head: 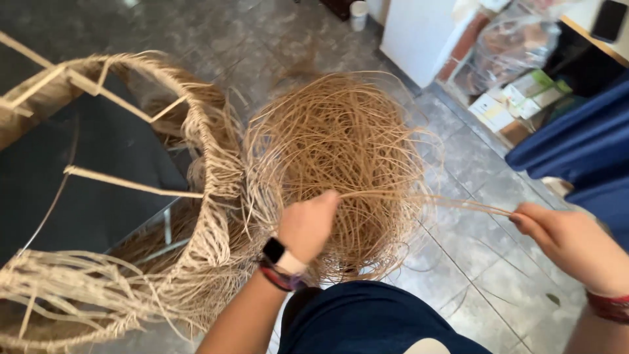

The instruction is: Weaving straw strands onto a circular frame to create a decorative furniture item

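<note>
A big tangled coil of thin tan wicker strands (334,151) lies on the tiled floor in front of me. My left hand (306,224), with a watch and bands on the wrist, is closed on a bunch of strands at the coil's near side. That bunch runs to the right as a taut bundle (452,203) into my right hand (569,244), which pinches its end. To the left stands a round wire frame (196,131) partly wrapped in the same fibre, with loose strands hanging from its rim.
A dark cloth (85,196) lies inside the frame. A white cabinet (419,33), boxes and a plastic bag (517,46) stand at the back right. Blue fabric (583,144) fills the right edge. My dark blue clothing (367,324) is at the bottom.
</note>
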